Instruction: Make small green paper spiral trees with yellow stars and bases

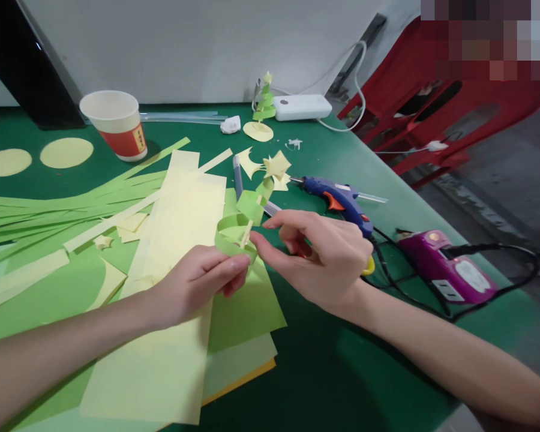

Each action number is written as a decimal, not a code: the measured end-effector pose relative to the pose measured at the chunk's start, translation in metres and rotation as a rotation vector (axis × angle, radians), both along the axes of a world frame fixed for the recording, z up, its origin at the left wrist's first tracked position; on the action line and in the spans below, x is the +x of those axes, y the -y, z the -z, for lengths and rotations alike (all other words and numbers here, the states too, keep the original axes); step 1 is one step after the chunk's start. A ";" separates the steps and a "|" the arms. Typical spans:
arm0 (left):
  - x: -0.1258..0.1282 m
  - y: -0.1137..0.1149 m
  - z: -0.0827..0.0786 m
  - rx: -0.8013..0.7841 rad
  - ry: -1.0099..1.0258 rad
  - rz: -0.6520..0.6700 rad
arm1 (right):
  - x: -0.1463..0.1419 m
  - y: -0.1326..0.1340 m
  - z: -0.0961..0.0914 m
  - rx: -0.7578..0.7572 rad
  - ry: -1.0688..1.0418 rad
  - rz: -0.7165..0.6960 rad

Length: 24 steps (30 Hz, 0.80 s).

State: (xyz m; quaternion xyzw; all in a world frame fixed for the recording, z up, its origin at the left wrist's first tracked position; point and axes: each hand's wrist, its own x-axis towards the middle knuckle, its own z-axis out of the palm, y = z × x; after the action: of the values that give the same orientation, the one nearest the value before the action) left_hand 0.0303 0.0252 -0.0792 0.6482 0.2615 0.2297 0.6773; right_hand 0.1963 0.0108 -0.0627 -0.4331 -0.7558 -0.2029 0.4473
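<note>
My left hand (207,270) is closed, pinching the lower end of a small paper tree between thumb and fingers. The paper tree (236,231) is a curled green strip wound around a thin pale stick, tilted to the right, with a pale yellow star on top. Close to its right side is my right hand (326,255), thumb and index finger apart and the other fingers curled in. I see nothing between them; whether a fingertip touches the strip I cannot tell. Pale yellow paper sheets (180,192) and green sheets (247,306) lie beneath my hands.
A blue glue gun (337,195) lies right, its cord near a purple power block (447,264). Farther back stand a paper cup (117,129), a finished paper tree (264,105) and a white power strip (301,107). Green strips (72,207) spread left; red chairs (468,102) stand beyond.
</note>
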 end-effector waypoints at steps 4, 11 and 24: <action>0.000 0.000 0.002 -0.013 0.009 0.008 | 0.000 -0.001 0.002 0.004 -0.011 0.033; 0.000 0.000 0.002 -0.012 0.002 0.007 | 0.000 -0.001 0.001 0.011 -0.001 0.023; 0.000 -0.001 -0.001 -0.001 -0.010 0.016 | -0.001 0.002 -0.002 -0.030 -0.023 -0.035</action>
State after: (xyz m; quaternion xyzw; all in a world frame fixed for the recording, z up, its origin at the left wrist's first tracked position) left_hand 0.0302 0.0262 -0.0778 0.6510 0.2599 0.2210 0.6781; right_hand 0.1955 0.0092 -0.0608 -0.4287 -0.7609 -0.1786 0.4531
